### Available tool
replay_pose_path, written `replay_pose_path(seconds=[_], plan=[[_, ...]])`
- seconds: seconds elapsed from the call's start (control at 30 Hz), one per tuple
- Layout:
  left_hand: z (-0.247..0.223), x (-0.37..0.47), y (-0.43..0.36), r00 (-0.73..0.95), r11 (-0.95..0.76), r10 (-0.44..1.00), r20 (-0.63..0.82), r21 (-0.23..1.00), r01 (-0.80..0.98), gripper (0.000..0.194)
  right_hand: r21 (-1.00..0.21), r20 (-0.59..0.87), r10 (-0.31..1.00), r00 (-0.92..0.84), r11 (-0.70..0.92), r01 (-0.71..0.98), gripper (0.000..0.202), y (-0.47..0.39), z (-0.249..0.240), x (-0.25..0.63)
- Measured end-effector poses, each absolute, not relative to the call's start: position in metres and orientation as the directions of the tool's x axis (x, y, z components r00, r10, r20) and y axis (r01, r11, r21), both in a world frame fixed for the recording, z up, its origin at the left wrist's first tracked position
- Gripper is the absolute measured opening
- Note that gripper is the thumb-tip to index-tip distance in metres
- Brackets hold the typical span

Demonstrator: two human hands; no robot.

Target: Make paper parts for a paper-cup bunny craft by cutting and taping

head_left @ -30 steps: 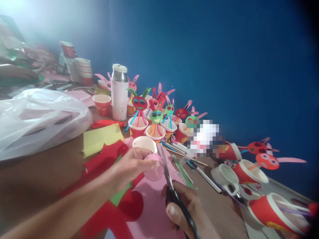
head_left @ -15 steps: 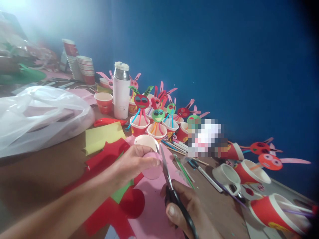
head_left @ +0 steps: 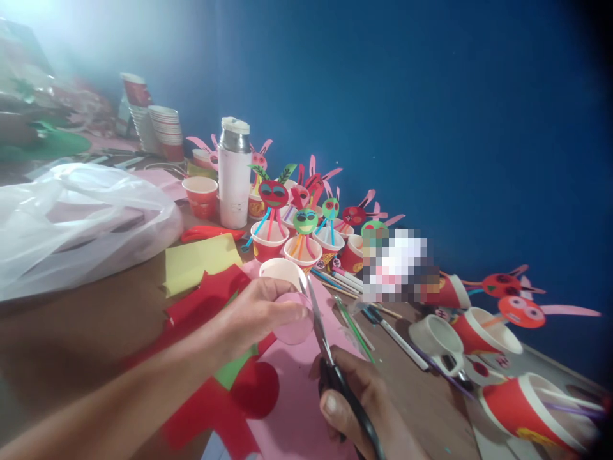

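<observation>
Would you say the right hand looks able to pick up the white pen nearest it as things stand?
Probably not: the right hand is taken up with the scissors, though nothing visible seems to block the way across to the white pen.

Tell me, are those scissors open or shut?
Slightly open: the scissors in the right hand show a narrow gap between their blade tips.

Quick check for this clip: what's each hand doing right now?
Left hand: closed, pinching a pink paper disc.
Right hand: closed around the black handles of the scissors, blades slightly apart.
</observation>
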State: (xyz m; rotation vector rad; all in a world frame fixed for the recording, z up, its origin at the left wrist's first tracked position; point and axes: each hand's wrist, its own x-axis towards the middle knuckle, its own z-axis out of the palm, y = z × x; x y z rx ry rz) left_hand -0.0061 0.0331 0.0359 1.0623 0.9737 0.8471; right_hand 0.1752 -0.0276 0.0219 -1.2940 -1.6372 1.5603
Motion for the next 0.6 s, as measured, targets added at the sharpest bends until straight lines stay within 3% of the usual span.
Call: replay_pose_path(seconds=[0.6], plan=[[0.037,-0.01,0.035,0.357,0.242,0.909,-0.217,0.97,-0.026,0.017,-0.963,-0.257,0.872,-0.418,-0.196,0.183,0.05,-0.025,0.008,0.178]])
